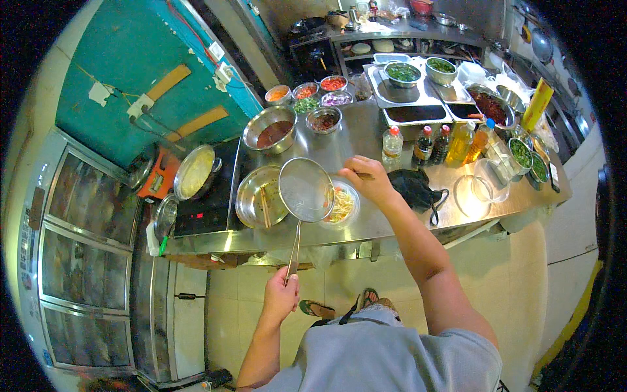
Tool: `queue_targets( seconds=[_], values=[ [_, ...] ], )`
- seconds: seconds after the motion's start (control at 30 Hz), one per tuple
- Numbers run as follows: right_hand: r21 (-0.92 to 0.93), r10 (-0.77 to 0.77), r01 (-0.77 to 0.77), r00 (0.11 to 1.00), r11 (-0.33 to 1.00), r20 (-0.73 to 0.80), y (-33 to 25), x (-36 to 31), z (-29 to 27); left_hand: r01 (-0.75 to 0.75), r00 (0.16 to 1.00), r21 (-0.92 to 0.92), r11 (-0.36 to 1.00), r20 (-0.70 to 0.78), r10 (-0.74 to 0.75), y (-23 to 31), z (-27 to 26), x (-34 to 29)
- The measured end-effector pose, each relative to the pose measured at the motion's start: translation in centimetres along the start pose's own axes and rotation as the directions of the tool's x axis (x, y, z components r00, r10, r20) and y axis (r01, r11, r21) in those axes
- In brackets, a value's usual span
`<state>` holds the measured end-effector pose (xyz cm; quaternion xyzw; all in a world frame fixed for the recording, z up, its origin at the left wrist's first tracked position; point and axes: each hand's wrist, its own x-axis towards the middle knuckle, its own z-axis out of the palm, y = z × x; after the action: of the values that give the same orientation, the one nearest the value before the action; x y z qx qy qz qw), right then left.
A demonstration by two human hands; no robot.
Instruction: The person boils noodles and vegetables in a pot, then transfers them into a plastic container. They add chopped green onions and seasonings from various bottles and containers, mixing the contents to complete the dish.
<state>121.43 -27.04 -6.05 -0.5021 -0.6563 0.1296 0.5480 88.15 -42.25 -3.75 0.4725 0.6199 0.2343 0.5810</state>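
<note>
Steel strainer (305, 189): held between the chopstick bowl (248, 204) and the shredded food (341, 206)
Left hand (282, 297): wrapped snugly round the handle (298, 243)
Right hand (369, 179): curled near the strainer, can't tell if anything's gripped
Strainer angle: probably best held level, no wobbling

Round, silvery fine-mesh strainer (306, 189), long metal handle: gripped near its end by left hand (281, 297), mesh head over counter (359, 134). Rim overlaps, in view, a clear, round bowl (345, 204); contact cannot be told. Bowl sits on counter, uncovered, holding pale-yellow strands with orange-red bits.
</note>
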Motion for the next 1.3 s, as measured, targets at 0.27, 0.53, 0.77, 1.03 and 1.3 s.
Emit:
queue_targets(
  seconds=[0.27,0.53,0.77,1.03,1.3],
  values=[
    [-0.038,-0.304,0.313,0.941,0.949,0.150,0.6,-0.2,-2.2,-0.058,0.998,0.051,0.997,-0.019,0.059,-1.2,0.2,0.4],
    [0.027,-0.270,0.270,0.948,0.963,0.166,0.7,-2.3,-2.4,-0.259,0.939,0.426,0.867,-0.099,0.329,-2.2,0.7,1.3],
    [0.084,-0.169,0.160,0.978,0.984,0.120,1.4,-3.8,-2.3,-0.290,0.905,0.568,0.770,-0.099,0.414,-1.7,1.6,1.3],
    [0.028,-0.241,0.240,0.970,0.970,0.043,1.4,-5.3,-1.5,-0.290,0.904,0.591,0.753,-0.090,0.418,-2.0,1.8,1.1],
    [0.020,-0.287,0.286,0.957,0.958,0.044,1.0,-6.5,-1.4,-0.264,0.905,0.619,0.740,-0.107,0.413,-2.4,1.9,1.0]
  ],
)
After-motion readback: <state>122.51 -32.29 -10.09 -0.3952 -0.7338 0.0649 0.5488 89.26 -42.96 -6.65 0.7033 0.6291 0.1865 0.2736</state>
